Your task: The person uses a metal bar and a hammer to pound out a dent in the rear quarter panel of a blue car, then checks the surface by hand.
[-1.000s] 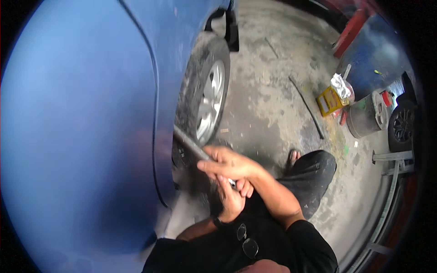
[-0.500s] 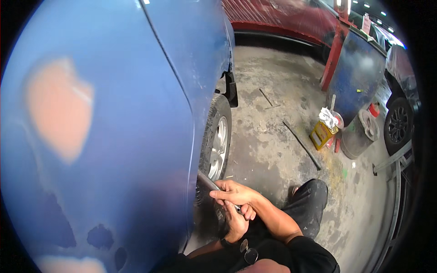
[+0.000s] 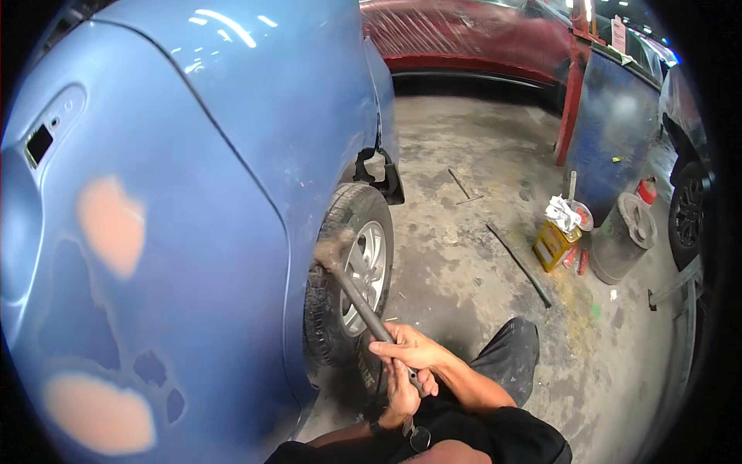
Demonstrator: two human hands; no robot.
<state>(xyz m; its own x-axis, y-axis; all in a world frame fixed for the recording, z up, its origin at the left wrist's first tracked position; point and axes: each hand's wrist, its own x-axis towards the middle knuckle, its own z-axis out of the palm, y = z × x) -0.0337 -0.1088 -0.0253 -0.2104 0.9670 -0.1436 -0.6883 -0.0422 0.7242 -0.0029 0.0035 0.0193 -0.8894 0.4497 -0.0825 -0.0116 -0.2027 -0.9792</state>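
Both of my hands are wrapped around the lower handle of a long hammer (image 3: 358, 300), its handle a grey metal tube. My right hand (image 3: 410, 346) grips higher up; my left hand (image 3: 403, 396), with a dark band on its wrist, closes just below it at the handle's end. The hammer slants up and left, and its motion-blurred head is in front of the tyre, near the edge of the blue car body panel (image 3: 232, 255). Whether the head touches anything, I cannot tell. Behind it stands the car's wheel (image 3: 369, 274) with silver spokes.
Orange-pink and dark patches mark the panel. On the concrete floor lie a dark bar (image 3: 519, 265) and a thin T-shaped rod (image 3: 461, 185). A yellow can (image 3: 553, 246) topped with white cloth stands beside a grey bin (image 3: 618, 240). A red plastic-covered car (image 3: 471, 39) is behind.
The hammer's head has come out from behind the panel edge into view in front of the tyre. My view has shifted, showing more of the panel and wheel. Both hands keep their grip.
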